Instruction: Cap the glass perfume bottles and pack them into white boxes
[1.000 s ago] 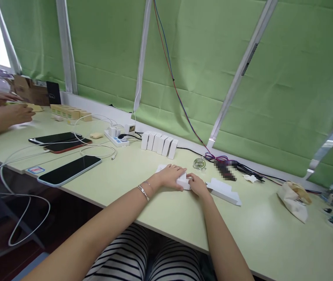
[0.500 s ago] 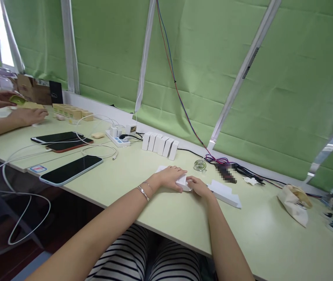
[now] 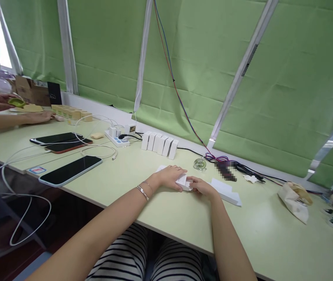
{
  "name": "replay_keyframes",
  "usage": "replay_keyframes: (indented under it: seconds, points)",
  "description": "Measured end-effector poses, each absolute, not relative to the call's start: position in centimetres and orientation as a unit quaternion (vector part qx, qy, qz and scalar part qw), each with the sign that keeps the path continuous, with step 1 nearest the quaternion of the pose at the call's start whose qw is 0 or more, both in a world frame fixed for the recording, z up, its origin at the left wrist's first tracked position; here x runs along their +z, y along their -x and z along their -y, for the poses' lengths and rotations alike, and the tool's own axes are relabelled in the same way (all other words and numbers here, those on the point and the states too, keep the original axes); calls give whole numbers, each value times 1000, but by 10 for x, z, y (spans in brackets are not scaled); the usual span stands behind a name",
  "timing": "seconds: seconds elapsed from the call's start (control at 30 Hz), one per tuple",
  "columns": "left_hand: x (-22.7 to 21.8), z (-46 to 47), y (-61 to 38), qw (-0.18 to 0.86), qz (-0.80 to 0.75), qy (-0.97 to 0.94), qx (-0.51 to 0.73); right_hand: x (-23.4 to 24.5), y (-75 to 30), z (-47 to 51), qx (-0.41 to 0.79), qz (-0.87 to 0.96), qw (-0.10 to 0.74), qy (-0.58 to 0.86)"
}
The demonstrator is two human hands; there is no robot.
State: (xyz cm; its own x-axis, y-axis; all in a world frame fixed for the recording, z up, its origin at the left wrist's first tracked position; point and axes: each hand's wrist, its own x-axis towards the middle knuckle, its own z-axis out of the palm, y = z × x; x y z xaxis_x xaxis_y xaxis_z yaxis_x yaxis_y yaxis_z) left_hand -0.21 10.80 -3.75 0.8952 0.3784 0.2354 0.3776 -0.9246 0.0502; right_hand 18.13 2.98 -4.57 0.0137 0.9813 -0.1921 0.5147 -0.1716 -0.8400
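Observation:
A small white box (image 3: 181, 180) with printed lines lies on the table under my left hand (image 3: 171, 177), whose fingers are wrapped over it. At the box's right end, my right hand (image 3: 202, 187) has its fingers curled at the white end flap (image 3: 188, 185). Whatever else those fingertips touch is too small to make out. Just right of my right hand lies a folded white card piece (image 3: 227, 194). Farther back, several white boxes (image 3: 159, 144) stand in a row. A round greenish clear item (image 3: 199, 164) rests beyond my hands.
Left are several phones (image 3: 71, 171) with white cables and a power strip (image 3: 117, 139). A co-worker's hands (image 3: 39, 116) are at far left, by kraft boxes (image 3: 71, 112). Black cables (image 3: 247, 171) run along the wall; a cloth pouch (image 3: 294, 201) lies right.
My right hand has shifted slightly at the box's end, and more of the white flap shows. My left hand stays put. The co-worker's nearer hand has moved right.

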Motion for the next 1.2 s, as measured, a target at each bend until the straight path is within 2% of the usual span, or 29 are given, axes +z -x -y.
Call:
replay_keyframes:
  seconds: [0.5, 1.2]
  points:
    - [-40, -110, 2, -3, -186, -974, 132, -37, -180, -19, 418, 620, 257, 612]
    - [-33, -106, 5, 9, -171, -977, 130, -45, -186, -23, 394, 613, 278, 626]
